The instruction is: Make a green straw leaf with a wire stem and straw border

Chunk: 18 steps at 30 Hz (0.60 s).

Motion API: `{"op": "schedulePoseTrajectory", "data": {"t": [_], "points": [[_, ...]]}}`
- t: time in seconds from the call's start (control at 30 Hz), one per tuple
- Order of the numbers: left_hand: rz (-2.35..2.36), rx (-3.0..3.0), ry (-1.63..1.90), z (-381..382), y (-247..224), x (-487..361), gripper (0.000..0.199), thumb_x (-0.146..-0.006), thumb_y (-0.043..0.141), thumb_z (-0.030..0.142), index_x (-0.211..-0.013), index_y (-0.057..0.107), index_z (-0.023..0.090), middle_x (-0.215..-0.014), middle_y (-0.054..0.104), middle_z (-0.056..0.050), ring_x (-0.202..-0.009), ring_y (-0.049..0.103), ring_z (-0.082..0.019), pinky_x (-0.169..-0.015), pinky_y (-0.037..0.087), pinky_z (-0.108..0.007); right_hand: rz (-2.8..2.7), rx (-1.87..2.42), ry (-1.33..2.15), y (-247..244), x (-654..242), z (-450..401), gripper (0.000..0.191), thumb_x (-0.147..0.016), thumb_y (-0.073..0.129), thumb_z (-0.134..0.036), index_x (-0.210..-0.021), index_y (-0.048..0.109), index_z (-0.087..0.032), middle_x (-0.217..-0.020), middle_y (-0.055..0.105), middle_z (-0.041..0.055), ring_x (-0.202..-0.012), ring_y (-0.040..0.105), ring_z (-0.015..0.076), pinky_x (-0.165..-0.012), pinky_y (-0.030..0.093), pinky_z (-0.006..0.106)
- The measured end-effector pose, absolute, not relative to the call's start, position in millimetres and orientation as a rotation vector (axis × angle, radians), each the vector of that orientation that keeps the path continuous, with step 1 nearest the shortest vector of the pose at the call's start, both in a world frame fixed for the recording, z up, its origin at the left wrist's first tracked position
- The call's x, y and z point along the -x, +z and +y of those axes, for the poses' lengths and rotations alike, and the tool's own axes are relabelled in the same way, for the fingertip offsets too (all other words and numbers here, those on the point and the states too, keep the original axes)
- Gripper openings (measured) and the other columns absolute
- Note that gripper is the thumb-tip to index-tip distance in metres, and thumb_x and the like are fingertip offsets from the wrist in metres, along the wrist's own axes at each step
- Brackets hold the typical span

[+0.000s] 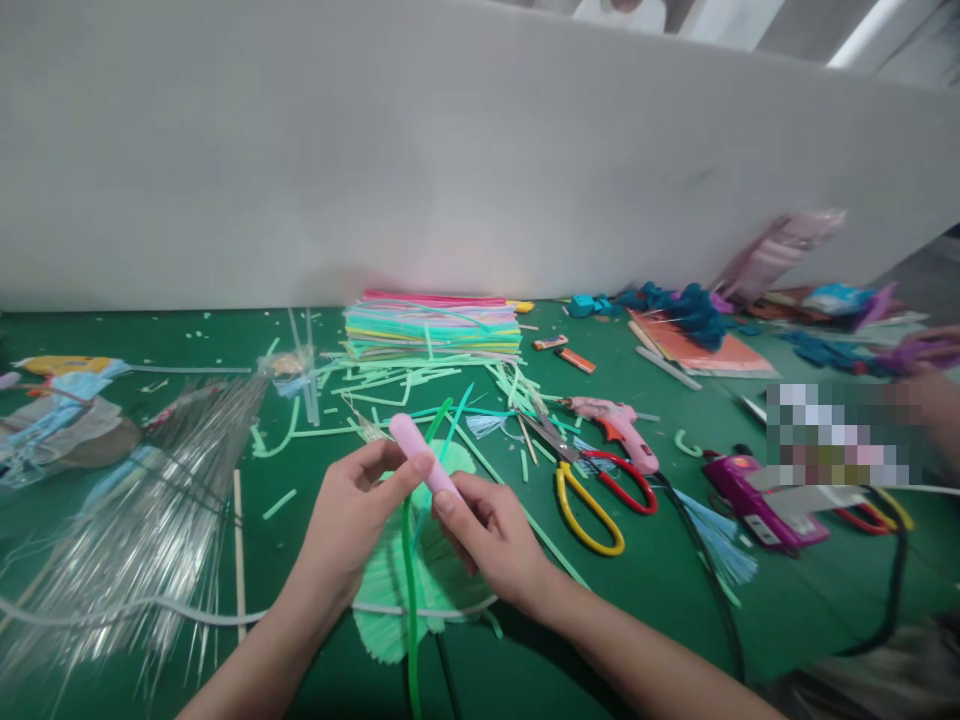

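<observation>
A smooth pink stick with a rounded end (411, 440), its exact kind unclear, slants between my hands. My left hand (360, 515) pinches its upper part between thumb and fingers. Lower down, my right hand (491, 535) is closed round the other end, which is partly hidden by the fingers. Beneath both hands lies a pale green, ribbed, leaf-like piece (382, 635) on the green table. A darker green stem (411, 600) runs over it and passes behind the stick. A thin teal strip (454, 425) crosses near the stem.
Scissors (592, 485) and a pink glue gun (619, 430) lie to the right. Bundled coloured pipe cleaners (431, 330) sit at the back among green scraps. Thin wires (172, 500) spread at left. Another person's hand (930, 350) is at far right. A white cord (150, 610) crosses the front.
</observation>
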<state>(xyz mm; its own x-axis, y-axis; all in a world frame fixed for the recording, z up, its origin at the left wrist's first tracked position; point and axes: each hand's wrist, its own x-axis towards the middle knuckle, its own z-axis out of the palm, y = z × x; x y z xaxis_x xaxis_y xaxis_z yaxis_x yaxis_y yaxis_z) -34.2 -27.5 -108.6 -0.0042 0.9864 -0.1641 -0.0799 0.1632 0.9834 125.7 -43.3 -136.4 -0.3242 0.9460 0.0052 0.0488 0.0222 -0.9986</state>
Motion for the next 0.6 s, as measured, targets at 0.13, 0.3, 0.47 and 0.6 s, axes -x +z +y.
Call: {"op": "schedulePoseTrajectory", "data": {"t": [0.13, 0.3, 0.47, 0.6], "points": [[1.219, -0.962, 1.198, -26.3, -108.8, 35.2, 0.037, -0.073, 0.080, 0.048, -0.093, 0.075, 0.017, -0.090, 0.073, -0.004, -0.086, 0.063, -0.019, -0.073, 0.047, -0.025, -1.568, 1.098, 1.330, -137.1, -126.1, -43.2, 0.047, -0.094, 0.049, -0.059, -0.069, 0.049, -0.020, -0.052, 0.037, -0.0053, -0.051, 0.032, 0.0093, -0.047, 0.021, 0.023], [1.230, -0.907, 1.303, -19.9, -106.6, 42.8, 0.038, -0.070, 0.082, 0.050, -0.090, 0.078, 0.018, -0.092, 0.075, -0.004, -0.093, 0.062, -0.020, -0.080, 0.048, -0.027, -1.665, 1.100, 1.258, -137.2, -127.0, -42.1, 0.047, -0.095, 0.048, -0.058, -0.068, 0.048, -0.020, -0.055, 0.040, -0.0037, -0.055, 0.034, 0.0105, -0.049, 0.022, 0.024], [1.232, -0.934, 1.329, -17.9, -105.5, 46.5, 0.031, -0.070, 0.084, 0.046, -0.083, 0.078, 0.018, -0.083, 0.074, -0.003, -0.089, 0.063, -0.017, -0.086, 0.045, -0.026, -1.712, 1.100, 1.243, -136.5, -126.8, -43.0, 0.046, -0.096, 0.047, -0.055, -0.067, 0.046, -0.019, -0.057, 0.038, -0.0039, -0.056, 0.034, 0.0101, -0.051, 0.022, 0.024], [1.190, -0.974, 1.390, -20.4, -106.1, 45.2, 0.025, -0.074, 0.082, 0.043, -0.084, 0.077, 0.021, -0.088, 0.077, -0.002, -0.093, 0.065, -0.018, -0.090, 0.045, -0.026, -1.714, 1.099, 1.254, -136.0, -126.9, -44.5, 0.046, -0.096, 0.047, -0.056, -0.068, 0.044, -0.019, -0.058, 0.037, -0.0043, -0.055, 0.034, 0.0095, -0.051, 0.022, 0.024]]}}
